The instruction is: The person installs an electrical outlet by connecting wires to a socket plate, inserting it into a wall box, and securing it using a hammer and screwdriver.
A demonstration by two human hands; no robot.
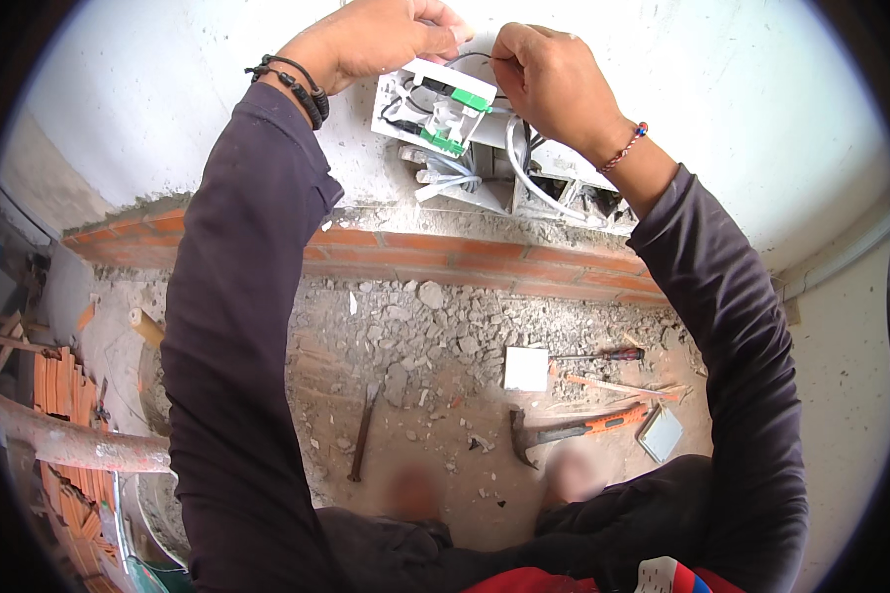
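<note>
In front of the wall hangs a small open white plastic box [391, 111] with green connectors [443, 141] and thin black cables inside. My left hand [381, 40] is over its top edge, thumb and fingers bent together; what they pinch, if anything, is hidden. A thin black cable [473, 55] arcs from the box's top toward my right hand [554, 84], whose thumb and forefinger are closed on it. Below the box, a thicker white cable [516, 158] loops down to a rough wall opening [564, 193] with grey conduit ends [443, 178] beside it.
Rubble [435, 331] covers the floor below a brick course [445, 259]. A claw hammer [583, 427], a screwdriver [613, 355], a white square plate [526, 369], a grey square piece [660, 434] and a rusty metal bar [363, 440] lie there. Bricks [64, 385] are stacked left, near a pole [89, 445].
</note>
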